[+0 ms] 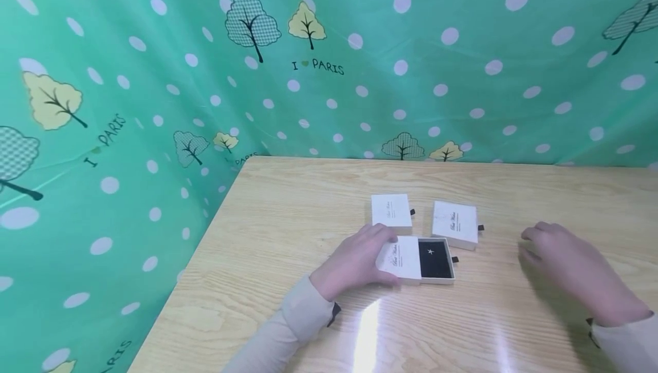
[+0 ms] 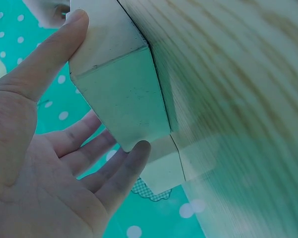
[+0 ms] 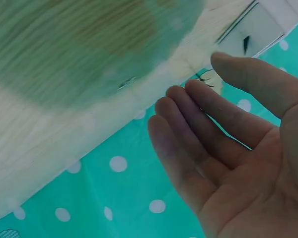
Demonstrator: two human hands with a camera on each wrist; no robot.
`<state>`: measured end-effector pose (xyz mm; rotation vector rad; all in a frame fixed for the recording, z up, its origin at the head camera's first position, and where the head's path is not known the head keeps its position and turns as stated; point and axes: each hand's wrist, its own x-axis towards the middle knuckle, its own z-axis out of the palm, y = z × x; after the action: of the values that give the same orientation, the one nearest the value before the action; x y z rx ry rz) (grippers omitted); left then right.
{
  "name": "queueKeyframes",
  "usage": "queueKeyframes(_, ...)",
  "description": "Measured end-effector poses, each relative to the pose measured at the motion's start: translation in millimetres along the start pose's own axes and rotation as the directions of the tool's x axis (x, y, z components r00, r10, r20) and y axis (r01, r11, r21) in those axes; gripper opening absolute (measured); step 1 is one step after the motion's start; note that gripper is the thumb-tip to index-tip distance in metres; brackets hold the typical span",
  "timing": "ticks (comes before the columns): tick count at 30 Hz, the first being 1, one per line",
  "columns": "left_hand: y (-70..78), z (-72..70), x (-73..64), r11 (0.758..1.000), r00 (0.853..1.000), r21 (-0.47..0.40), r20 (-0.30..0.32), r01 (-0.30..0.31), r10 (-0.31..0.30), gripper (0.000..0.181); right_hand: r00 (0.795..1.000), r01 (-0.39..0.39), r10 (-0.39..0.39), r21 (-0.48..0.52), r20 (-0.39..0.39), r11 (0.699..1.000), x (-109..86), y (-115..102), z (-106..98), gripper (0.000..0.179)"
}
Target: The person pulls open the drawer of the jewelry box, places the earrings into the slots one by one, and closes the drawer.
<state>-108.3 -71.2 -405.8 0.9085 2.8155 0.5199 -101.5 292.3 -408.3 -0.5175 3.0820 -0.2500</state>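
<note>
In the head view my left hand (image 1: 360, 259) holds the sleeve of a small white drawer-style jewelry box (image 1: 408, 259) against the table, thumb on the near side and fingers at the far side. The box's drawer (image 1: 436, 270) is slid partly out to the right. It shows a black insert with a tiny silver starfish-shaped piece (image 1: 430, 252) on it. In the left wrist view, thumb and fingertips touch the white box (image 2: 119, 99) on opposite sides. Farther right, my right hand (image 1: 570, 264) hovers over the table with loosely bent fingers. Its palm (image 3: 258, 198) holds nothing.
Two more white boxes with black pull tabs lie behind: one at the back left (image 1: 390, 211), one at the back right (image 1: 454, 223). They stand close to the held box. A green dotted cloth (image 1: 329, 99) hangs along the far and left edges of the wooden table (image 1: 247, 247).
</note>
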Motion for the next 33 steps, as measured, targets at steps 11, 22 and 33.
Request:
queueKeyframes(11, 1.9, -0.8, -0.5, 1.0, 1.0, 0.003, 0.018, 0.013, -0.013, 0.077, 0.996, -0.05, 0.053, -0.037, 0.066, 0.998, -4.1, 20, 5, 0.021)
queueKeyframes(22, 0.3, -2.5, -0.2, 1.0, 1.0, -0.006, 0.001, -0.002, 0.002, 0.078, 1.0, -0.014, 0.014, 0.014, 0.014, 1.0, -4.7, 26, 10, 0.02)
queueKeyframes(33, 0.1, -2.3, 0.3, 1.0, 1.0, -0.002, 0.014, 0.011, -0.011, 0.078, 0.997, -0.043, 0.039, 0.059, 0.063, 0.997, -0.8, 28, 10, 0.011)
